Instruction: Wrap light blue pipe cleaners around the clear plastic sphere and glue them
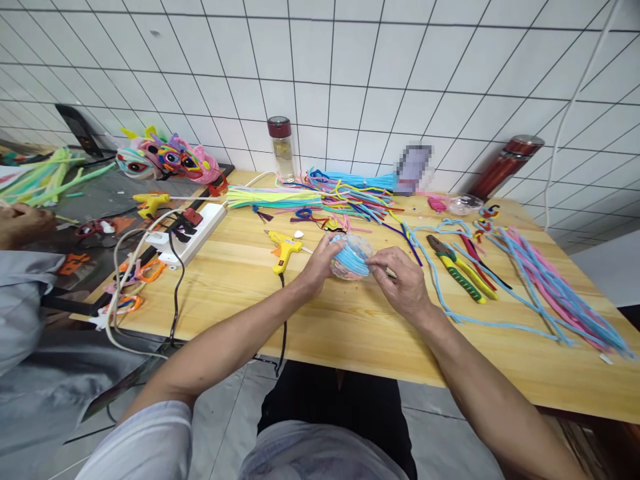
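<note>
My left hand [323, 263] is closed round the left side of a clear plastic ball [361, 245], holding it just above the table. Rows of light blue pipe cleaner [347, 260] wrap part of the ball. At its right side, my right hand [403, 277] has thumb and forefinger pinched on the end of a blue strand; the exact grip is partly hidden. Left of the ball lies a yellow glue gun [285, 250] with a black cord. Pliers with green and yellow handles [463, 270] rest to the right of my right hand.
Bundled pipe cleaners [280, 198] lie at the back; pink and blue ones [565, 293] at the right. A white power strip [197, 233] with cords is on the left. A glass bottle [283, 150] and red flask [507, 167] stand near the wall. A co-worker's hand [23, 227] shows far left.
</note>
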A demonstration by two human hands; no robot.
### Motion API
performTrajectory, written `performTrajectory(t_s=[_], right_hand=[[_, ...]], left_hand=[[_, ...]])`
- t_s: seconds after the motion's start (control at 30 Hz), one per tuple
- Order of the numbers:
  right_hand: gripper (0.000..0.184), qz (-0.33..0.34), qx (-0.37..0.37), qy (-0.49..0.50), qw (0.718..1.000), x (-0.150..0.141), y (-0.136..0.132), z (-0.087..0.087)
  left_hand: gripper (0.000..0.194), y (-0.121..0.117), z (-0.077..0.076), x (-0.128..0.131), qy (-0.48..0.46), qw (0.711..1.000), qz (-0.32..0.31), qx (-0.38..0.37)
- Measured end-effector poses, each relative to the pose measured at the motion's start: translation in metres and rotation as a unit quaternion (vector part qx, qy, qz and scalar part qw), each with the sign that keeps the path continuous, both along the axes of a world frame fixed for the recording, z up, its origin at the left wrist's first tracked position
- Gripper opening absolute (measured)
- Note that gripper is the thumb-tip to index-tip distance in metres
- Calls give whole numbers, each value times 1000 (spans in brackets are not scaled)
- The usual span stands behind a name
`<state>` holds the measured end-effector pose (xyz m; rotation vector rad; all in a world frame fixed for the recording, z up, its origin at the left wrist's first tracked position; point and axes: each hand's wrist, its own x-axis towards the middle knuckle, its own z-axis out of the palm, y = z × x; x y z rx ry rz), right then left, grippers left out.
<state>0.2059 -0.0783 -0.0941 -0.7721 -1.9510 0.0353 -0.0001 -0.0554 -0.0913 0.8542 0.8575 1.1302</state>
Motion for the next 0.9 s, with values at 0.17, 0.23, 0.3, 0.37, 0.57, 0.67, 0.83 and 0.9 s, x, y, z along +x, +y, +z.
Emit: performTrajectory(t_s=[0.17,0.23,0.3,0.37,0.57,0.67,0.83,0.9], right_hand=[[24,4,-12,4,1000,0,-1,2],[29,9,-13,11,1000,0,-1,1],[35,12,-15,14,1000,0,-2,0],[41,13,-14,7,1000,1,-3,-1],[46,8,-1,-36,999,5,-3,-1],[34,-4,-6,-45,999,6,-3,-3],[29,-13,-6,-26,1000,8,-2,-6],[32,-6,2,-20,1000,9,-2,-8]], left_hand=[[69,-3,4,1,-1,1000,-4,-13],[69,-4,5,1,-5,1000,-1,-15],[68,-4,6,1,-5,1000,-5,-21],[68,-4,6,1,-3,1000,-11,-26],[66,-5,6,2,-15,999,-15,-25],[66,-6,5,2,-28,999,-30,-27],[71,-6,-1,2,-30,999,-39,7],[74,-6,-4,3,-21,999,-35,32]])
